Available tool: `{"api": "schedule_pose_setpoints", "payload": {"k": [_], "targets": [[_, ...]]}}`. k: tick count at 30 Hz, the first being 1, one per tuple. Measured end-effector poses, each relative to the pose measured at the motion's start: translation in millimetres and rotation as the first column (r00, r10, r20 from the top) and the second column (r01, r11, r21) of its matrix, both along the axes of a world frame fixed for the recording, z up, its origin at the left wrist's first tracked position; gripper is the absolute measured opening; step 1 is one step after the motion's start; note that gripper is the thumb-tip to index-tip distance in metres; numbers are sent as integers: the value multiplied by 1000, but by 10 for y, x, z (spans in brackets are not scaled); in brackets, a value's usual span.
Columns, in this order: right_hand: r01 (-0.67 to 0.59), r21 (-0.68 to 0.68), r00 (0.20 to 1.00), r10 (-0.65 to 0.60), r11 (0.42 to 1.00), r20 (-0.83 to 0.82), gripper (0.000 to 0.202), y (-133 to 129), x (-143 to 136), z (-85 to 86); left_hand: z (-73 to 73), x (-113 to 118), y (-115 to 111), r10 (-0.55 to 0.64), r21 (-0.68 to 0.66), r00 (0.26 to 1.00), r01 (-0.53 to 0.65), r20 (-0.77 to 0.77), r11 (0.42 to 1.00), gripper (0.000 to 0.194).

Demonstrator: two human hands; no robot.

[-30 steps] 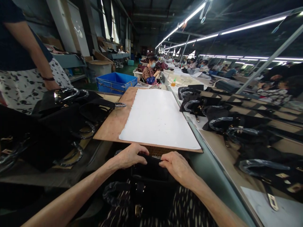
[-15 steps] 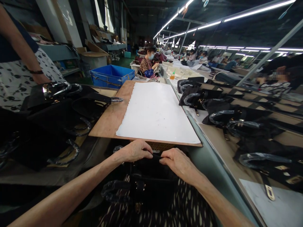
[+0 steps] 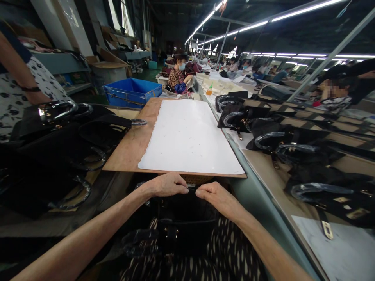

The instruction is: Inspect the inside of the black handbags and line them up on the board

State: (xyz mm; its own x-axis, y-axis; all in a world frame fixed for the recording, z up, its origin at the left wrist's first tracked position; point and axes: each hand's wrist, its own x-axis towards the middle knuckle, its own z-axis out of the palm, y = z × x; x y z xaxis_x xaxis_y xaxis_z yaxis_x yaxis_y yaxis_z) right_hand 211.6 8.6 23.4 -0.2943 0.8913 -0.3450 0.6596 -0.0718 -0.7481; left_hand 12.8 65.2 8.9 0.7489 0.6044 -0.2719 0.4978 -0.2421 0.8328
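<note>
A black handbag (image 3: 184, 234) rests on my lap, its mouth facing up and its inside dark. My left hand (image 3: 168, 185) pinches the bag's far top rim between thumb and fingers. Close beside it, my right hand (image 3: 215, 194) pinches the same rim, with a short gap between the two thumbs. A clear-wrapped handle (image 3: 140, 240) hangs at the bag's left side, near gold-coloured fittings. The bag's lower part is lost in shadow against patterned cloth.
In front lies a brown board (image 3: 123, 156) with a white sheet (image 3: 190, 136) on it. Black bags (image 3: 58, 152) are piled at left, and more black bags (image 3: 316, 179) line the right bench. Beyond are a blue bin (image 3: 131, 91) and a seated co-worker (image 3: 177, 76). Another person's arm (image 3: 20, 66) is at far left.
The view has shifted slightly, so the board and bags sit a little further left. My hands have drawn slightly closer together along the rim, both still gripping it.
</note>
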Motion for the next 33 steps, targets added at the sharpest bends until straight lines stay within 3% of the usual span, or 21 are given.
{"api": "schedule_pose_setpoints", "payload": {"k": [8,14,19,22,27,33], "targets": [[19,-41,999,-18,999,35,32,45,-7,-64,-63,55,29,18,-23,999,-19,-31,1000,31],[-44,84,985,30,995,168,26,46,-77,-24,-64,124,2,68,-8,996,-69,-54,998,26],[-78,154,920,11,985,391,23,31,-177,-18,-1,264,-87,161,110,981,-149,-113,983,22],[-72,164,923,4,984,384,20,32,-206,-6,50,271,-73,156,122,980,-141,-124,982,22],[-30,175,947,-28,984,319,20,47,-175,13,116,-55,98,61,52,997,-59,-40,997,25],[-16,173,962,-32,985,270,26,50,-126,-29,43,-430,110,144,-32,989,-143,14,989,33]]}}
